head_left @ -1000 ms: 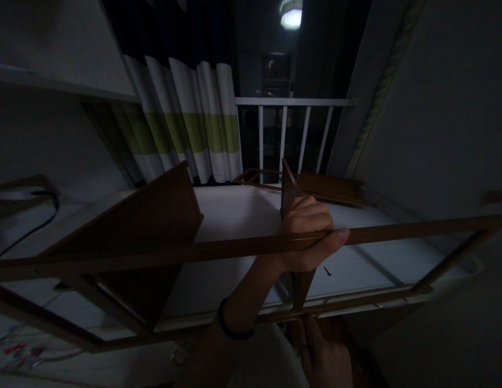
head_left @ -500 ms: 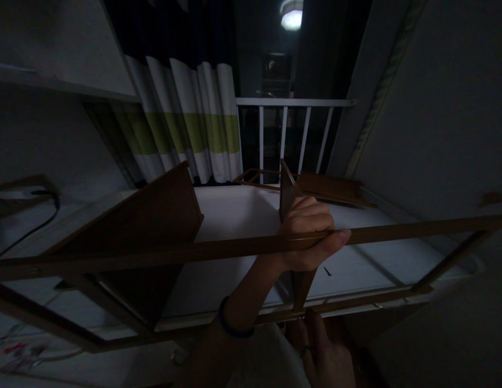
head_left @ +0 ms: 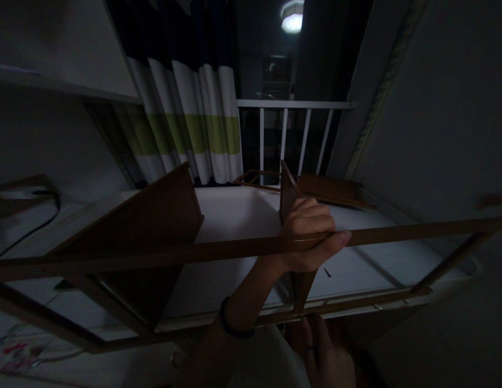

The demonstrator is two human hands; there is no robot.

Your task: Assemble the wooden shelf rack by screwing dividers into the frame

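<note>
A brown wooden frame (head_left: 218, 248) with a long top rail crosses the whole view in front of me. My left hand (head_left: 309, 229) is wrapped round that rail, with its thumb along the near side; a dark band circles the wrist. Below, a short upright (head_left: 305, 291) joins the frame's lower rail (head_left: 339, 306). Just under this joint is my right hand (head_left: 329, 350), wearing a ring, its fingers bent and drawn together. Whatever they hold, if anything, is hidden in the dark. Behind the frame stand a large brown panel (head_left: 153, 215) and a smaller panel (head_left: 288, 188).
A white surface (head_left: 238, 207) carries the parts. Another wooden panel (head_left: 331, 188) and a thin frame (head_left: 254, 177) lie at the back by the window railing (head_left: 295, 103). A striped curtain (head_left: 194, 118) hangs left; a black cable (head_left: 36, 226) runs along the left side.
My right hand has shifted very slightly down, its fingers staying by the lower joint. My left hand keeps its hold on the top rail, and the frame stays in place.
</note>
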